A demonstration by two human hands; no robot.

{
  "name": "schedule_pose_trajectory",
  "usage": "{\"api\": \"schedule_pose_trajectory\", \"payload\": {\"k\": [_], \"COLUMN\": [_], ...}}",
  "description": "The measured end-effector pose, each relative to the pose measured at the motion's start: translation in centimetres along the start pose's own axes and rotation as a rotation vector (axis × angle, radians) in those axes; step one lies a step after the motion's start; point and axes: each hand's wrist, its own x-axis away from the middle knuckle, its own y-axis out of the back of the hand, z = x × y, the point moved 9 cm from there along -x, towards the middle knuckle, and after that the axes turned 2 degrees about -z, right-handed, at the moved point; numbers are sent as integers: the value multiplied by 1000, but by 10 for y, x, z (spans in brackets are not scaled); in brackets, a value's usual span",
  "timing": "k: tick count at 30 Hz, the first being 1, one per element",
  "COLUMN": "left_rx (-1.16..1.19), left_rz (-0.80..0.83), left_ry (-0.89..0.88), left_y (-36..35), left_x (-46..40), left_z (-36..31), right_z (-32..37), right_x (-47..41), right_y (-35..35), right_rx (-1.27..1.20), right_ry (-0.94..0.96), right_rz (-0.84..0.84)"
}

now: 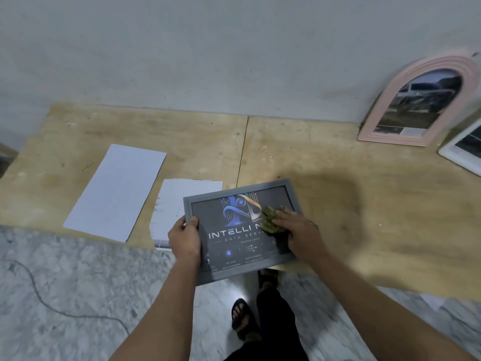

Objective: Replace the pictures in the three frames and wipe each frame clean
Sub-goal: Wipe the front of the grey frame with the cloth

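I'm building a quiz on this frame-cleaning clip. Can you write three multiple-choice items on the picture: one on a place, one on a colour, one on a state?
1. Where does the pink arched frame stand?
A. flat on the floor
B. leaning at the wall, on the right of the wooden table
C. under the sheets of paper

2. What colour is the frame in the person's hands?
A. grey
B. red
C. yellow

3. What is the right hand doing?
A. hanging idle
B. lifting a sheet of paper
C. pressing a cloth on the front of the grey frame

Key: 1 B, the arched frame stands tilted back at the wall, far right. 2 A, its border is grey, gripped by the left hand at the left edge. 3 C, the olive cloth sits under the fingers on the picture's face.
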Motion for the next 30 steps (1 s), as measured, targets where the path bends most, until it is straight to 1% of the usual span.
{"api": "schedule_pose_trajectory", "payload": {"k": [3, 6, 8, 9, 11, 14, 16, 17, 19, 20, 21, 22, 23, 24, 25, 27, 28, 30], "left_rx": [-26, -50, -48, -54, -63, -98, -72, -27, 83, 115, 140, 156, 165, 175, 186, 213, 239, 310], "left_rz": [-2, -23, -36, -35, -31, -33, -22, -4, 50, 81, 119, 165, 212, 256, 273, 261, 234, 190], "left_ry": [13, 28, 56, 69, 72, 58, 64, 79, 122, 140, 151, 171, 193, 220, 235, 242, 244, 266], "left_y": [0, 1, 1, 2, 2, 7, 16, 20, 25, 26, 24, 22, 20, 17, 17, 20, 23, 27], "left_x": [-2, -3, -5, -7, -7, -5, -7, -9, -13, -14, -14, -14, -14, -13, -13, -13, -16, -23], "left_z": [1, 2, 6, 9, 11, 14, 20, 22, 26, 27, 26, 28, 30, 33, 35, 32, 31, 34], "right_z": [2, 10, 27, 45, 88, 151, 175, 178, 168, 165, 161, 158, 158, 158, 160, 163, 166, 174], "right_x": [31, 49, 55, 56, 55, 50, 50, 47, 35, 21, 1, -22, -46, -70, -92, -114, -112, -82], "right_y": [6, 2, -10, -18, -39, -81, -103, -107, -105, -94, -75, -55, -41, -33, -34, -57, -76, -109], "right_rx": [-44, -84, -153, -198, -281, -330, -380, -448, -605, -647, -640, -616, -595, -567, -543, -460, -391, -278], "right_ry": [50, 3, -7, 27, 102, 155, 184, 142, -31, -91, -107, -97, -76, -49, -13, 65, 131, 266], "right_rz": [-50, -165, -203, -201, -120, 92, 187, 223, 283, 250, 138, 2, -97, -131, -109, 40, 127, 229]}}
